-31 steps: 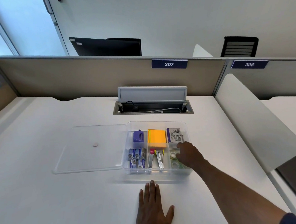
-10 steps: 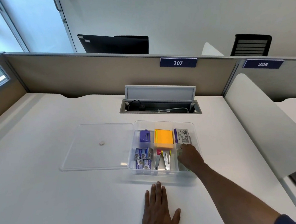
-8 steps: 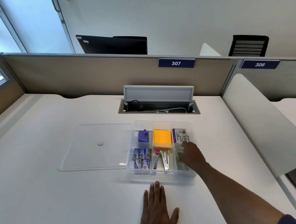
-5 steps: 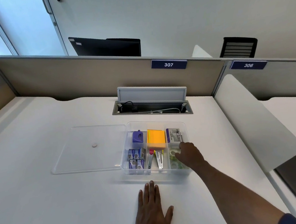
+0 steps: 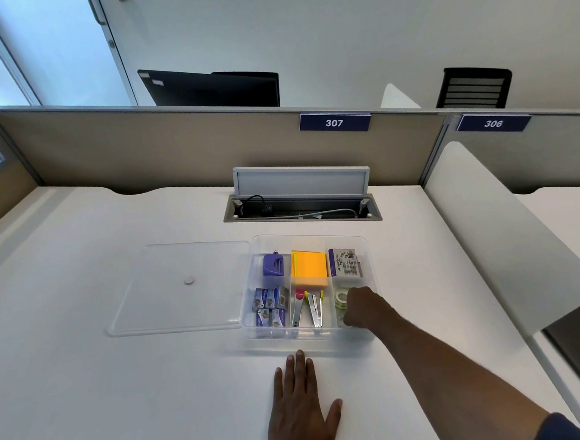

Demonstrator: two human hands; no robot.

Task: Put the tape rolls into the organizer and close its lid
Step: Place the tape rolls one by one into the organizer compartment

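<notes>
Nearest, the left hand (image 5: 304, 414) lies flat and empty on the desk (image 5: 123, 403), just short of the organizer (image 5: 369, 248). Beyond it, the right hand (image 5: 363, 309) is down in the near-right compartment over the tape rolls (image 5: 339, 298); its fingers are hidden, so its hold cannot be told. Farther left, the lid (image 5: 183, 285) lies flat beside the organizer, long edge touching, nearer the left hand.

Two bare hands, left hand (image 5: 300, 415) and right hand (image 5: 361, 306), forearms uncovered, dark blue sleeve (image 5: 559, 429) on the right arm
</notes>
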